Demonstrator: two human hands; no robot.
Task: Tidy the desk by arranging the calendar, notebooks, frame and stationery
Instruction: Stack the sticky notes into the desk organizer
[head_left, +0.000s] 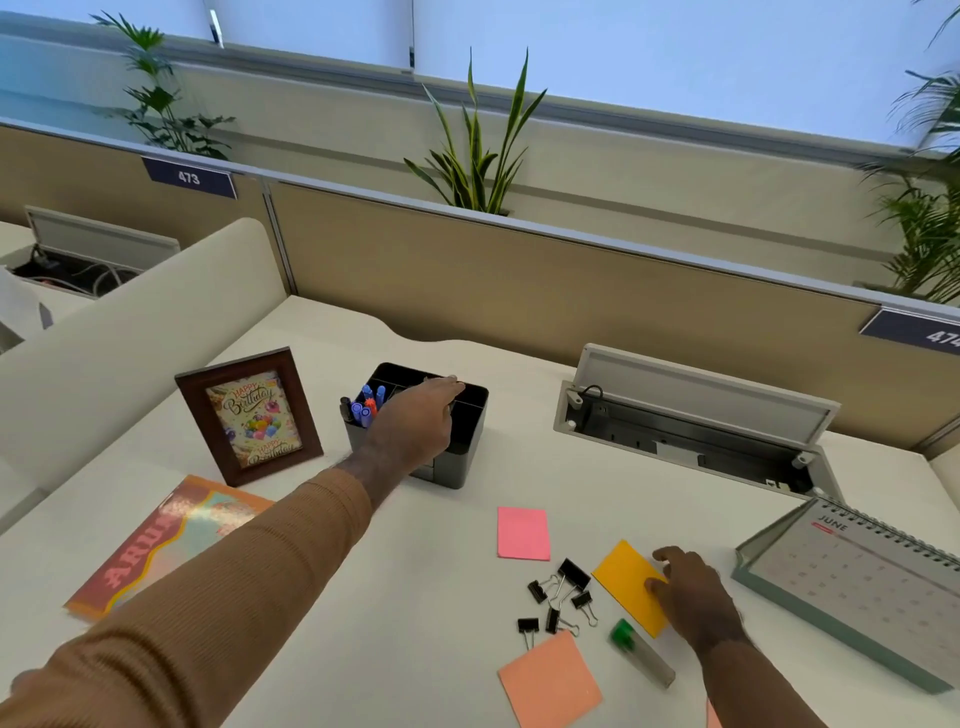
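A black desk organiser (470, 434) with several pens (363, 408) stands mid-desk. My left hand (415, 421) reaches over its rim, fingers extended into a compartment. My right hand (693, 592) rests on a yellow sticky pad (626, 577), thumb and fingers on its right edge. Near it lie a pink pad (522, 533), an orange pad (550, 678), several black binder clips (563, 595) and a green-capped clear tube (641, 652). A brown photo frame (249, 415) stands at the left, a colourful notebook (156, 545) lies in front of it, and a desk calendar (857, 577) stands at the right.
An open cable tray (691, 426) with a raised lid sits in the desk behind the calendar. A beige partition (519, 280) closes off the back, and a cream divider (130, 322) the left. Plants stand behind the partition.
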